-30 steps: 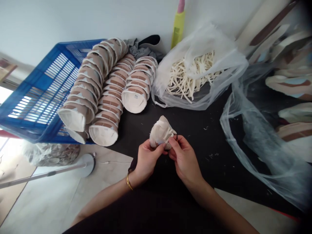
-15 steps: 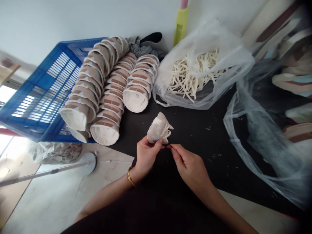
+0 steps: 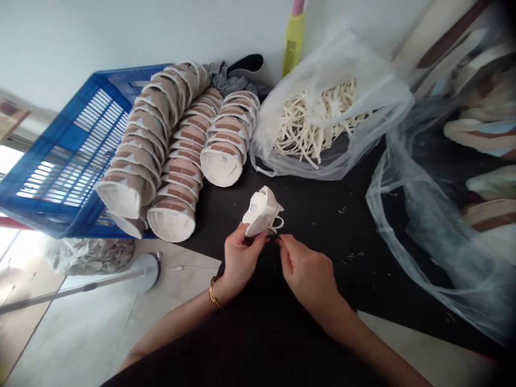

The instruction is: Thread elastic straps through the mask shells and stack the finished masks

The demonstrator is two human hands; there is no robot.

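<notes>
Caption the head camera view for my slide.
Left hand holding a small white fabric piece, right hand close beside it.

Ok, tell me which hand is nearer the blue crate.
Left. The left hand is to the right of the crate, holding a cream shoe piece; the right hand is farther right, pinching something thin and dark.

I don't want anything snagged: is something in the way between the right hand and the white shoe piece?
No loose object is visible between the right hand and the white shoe piece. Only the left hand's fingertips, at the piece's lower end, and the thin dark tool from the right fingers lie there.
</notes>
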